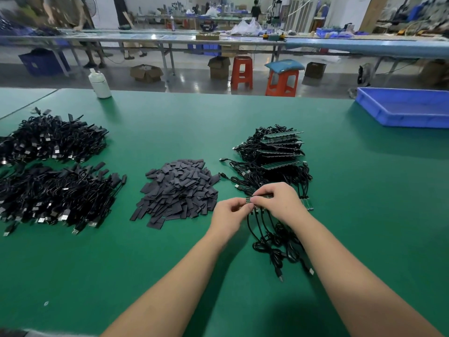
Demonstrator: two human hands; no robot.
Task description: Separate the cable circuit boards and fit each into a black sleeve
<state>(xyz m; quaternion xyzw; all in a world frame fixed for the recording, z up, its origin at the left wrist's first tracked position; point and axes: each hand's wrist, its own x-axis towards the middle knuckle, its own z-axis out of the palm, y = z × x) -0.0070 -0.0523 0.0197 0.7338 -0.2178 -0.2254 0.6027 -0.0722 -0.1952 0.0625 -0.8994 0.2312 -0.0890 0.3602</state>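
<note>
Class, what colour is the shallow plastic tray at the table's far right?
Blue: the shallow plastic tray shows best in the head view.

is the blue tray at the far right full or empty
Looks empty: the blue tray shows only bare blue floor and walls, though its right end runs out of frame.

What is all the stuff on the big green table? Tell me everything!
sleeves: one heap, dark grey-black, table middle
finished cables: two heaps, black, left
board strips with cables: one stack, green and black, right of the sleeves
held board strip: one, green, cables hanging
bottle: one, white, far edge
tray: one, blue, far right
stools: two, orange, on the floor
left hand: pinches the strip
right hand: pinches the strip
</note>
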